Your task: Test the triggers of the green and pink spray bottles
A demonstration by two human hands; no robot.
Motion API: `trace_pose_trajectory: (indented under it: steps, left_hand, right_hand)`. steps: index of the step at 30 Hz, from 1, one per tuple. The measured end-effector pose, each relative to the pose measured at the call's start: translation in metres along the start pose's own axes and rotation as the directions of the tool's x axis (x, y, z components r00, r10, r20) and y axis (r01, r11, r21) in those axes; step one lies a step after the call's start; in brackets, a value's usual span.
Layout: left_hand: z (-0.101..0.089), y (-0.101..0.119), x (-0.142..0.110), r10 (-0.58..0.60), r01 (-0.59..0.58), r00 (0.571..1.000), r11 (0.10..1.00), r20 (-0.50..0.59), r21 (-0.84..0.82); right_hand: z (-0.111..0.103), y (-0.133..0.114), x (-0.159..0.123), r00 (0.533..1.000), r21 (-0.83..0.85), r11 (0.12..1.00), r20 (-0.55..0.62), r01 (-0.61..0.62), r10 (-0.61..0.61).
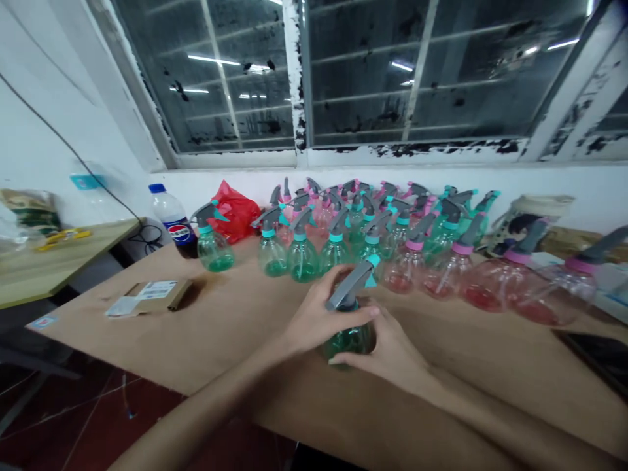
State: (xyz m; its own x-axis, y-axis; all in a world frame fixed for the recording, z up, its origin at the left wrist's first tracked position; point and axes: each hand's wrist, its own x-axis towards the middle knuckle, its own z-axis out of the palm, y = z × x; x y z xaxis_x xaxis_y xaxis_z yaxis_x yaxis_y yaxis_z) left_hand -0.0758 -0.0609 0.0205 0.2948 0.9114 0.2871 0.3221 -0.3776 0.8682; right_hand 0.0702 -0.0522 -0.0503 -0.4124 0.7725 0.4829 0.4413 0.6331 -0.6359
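Both hands are closed around one green spray bottle, upright at the front of the table, with a grey trigger head and a teal nozzle. My left hand wraps its neck, just under the head. Lower down, my right hand grips the round body from the right, thumb across the front. Whether the base touches the tabletop is hard to tell. Just behind stand several green spray bottles with teal collars. To their right are several pink spray bottles with pink collars, and more crowd behind.
The wooden table carries a flattened cardboard box at left. Behind it stand a Pepsi bottle, a lone green spray bottle and a red plastic bag. A dark flat device lies at the right edge.
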Motion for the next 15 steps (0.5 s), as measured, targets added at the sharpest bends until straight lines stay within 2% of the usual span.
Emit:
trace_pose_trajectory:
  steps: [3,5,8,13,15]
  left_hand:
    - [0.011,0.001,0.015,0.029,-0.012,0.995,0.984,0.097,-0.175]
    - [0.018,-0.002,0.024,0.044,-0.017,0.991,0.977,0.124,-0.212]
    - [0.024,-0.010,0.034,0.021,-0.002,0.994,0.986,0.107,-0.168]
    - [0.024,-0.021,0.047,0.034,-0.032,0.998,0.999,0.048,-0.035]
    - [0.024,-0.020,0.051,0.033,-0.034,0.998,0.999,0.044,0.025]
  right_hand:
    - [-0.005,0.009,-0.004,1.000,-0.016,1.000,0.012,-0.004,0.004]
    - [-0.006,0.013,-0.004,1.000,-0.018,1.000,-0.001,0.002,-0.002]
    - [-0.012,0.020,-0.001,0.999,-0.015,0.999,0.004,0.032,-0.032]
    - [-0.036,0.045,-0.001,0.966,-0.036,0.986,0.210,0.164,-0.153]
    - [-0.047,0.061,-0.004,0.960,-0.109,0.983,0.256,0.149,-0.117]
